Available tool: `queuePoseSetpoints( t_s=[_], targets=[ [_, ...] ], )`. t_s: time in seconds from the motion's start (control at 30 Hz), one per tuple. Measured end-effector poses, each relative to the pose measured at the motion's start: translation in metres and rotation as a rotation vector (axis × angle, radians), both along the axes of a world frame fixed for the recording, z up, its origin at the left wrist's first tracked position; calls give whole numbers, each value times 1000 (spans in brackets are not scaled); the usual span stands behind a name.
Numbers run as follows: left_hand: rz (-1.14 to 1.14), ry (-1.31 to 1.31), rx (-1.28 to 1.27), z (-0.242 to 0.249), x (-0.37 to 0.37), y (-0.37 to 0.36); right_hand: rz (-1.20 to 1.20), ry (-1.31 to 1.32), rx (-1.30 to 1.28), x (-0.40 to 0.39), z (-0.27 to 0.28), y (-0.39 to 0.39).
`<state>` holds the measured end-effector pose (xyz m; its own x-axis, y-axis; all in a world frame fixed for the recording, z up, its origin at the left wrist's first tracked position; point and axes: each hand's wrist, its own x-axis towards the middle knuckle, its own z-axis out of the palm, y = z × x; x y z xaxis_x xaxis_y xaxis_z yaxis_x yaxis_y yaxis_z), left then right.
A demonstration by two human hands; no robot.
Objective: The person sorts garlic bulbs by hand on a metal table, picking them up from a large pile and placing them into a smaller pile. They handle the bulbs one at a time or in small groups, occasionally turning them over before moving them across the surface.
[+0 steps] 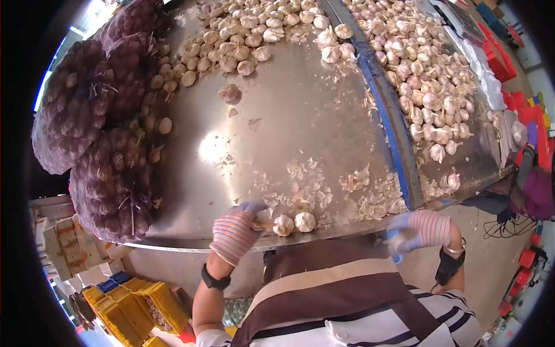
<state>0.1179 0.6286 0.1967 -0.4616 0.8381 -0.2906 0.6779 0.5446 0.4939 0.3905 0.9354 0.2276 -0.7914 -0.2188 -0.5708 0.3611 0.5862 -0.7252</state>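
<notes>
My left hand (236,232), in a striped knit glove, is closed at the near edge of the metal table. Its fingertips pinch the stem of a garlic bulb (283,225) lying on the tabletop. Beside that bulb rests another garlic bulb (305,221), with no hand on it. Out past the table edge to the right, my right hand (426,229) wears a matching glove. Its curled fingers are smeared by motion around a pale, brownish thing that I cannot make out.
Loose garlic (248,29) is heaped at the back of the metal table (277,127). A blue-edged divider (381,98) separates it from another garlic pile (430,75). Purple net sacks (115,179) stand along the left. Papery skins (306,185) litter the front. Yellow crates (136,306) sit below.
</notes>
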Motion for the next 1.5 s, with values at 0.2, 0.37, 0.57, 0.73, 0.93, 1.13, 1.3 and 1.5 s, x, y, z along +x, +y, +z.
queuePoseSetpoints(
  t_s=[0.2,0.37,0.57,0.73,0.93,1.13,1.3,1.5],
  targets=[
    [-15,143,-711,-36,-9,-39,180,531,138,-66,-61,-57],
    [115,73,-856,-48,-23,-37,608,598,332,-135,-100,-110],
    [199,-609,144,-20,-36,-47,439,299,11,-157,-118,-96],
    [246,-964,529,-11,-20,-38,169,439,-173,-175,-113,-105],
    [275,-944,610,1,-1,-25,231,533,-164,-184,-110,-135],
    [250,-646,468,6,4,-30,166,139,-304,-121,-72,-55],
    [208,-485,416,13,6,-17,-74,18,-491,-72,-43,-46],
    [140,-438,523,17,10,-13,293,-229,70,-67,-36,-45]
  ],
)
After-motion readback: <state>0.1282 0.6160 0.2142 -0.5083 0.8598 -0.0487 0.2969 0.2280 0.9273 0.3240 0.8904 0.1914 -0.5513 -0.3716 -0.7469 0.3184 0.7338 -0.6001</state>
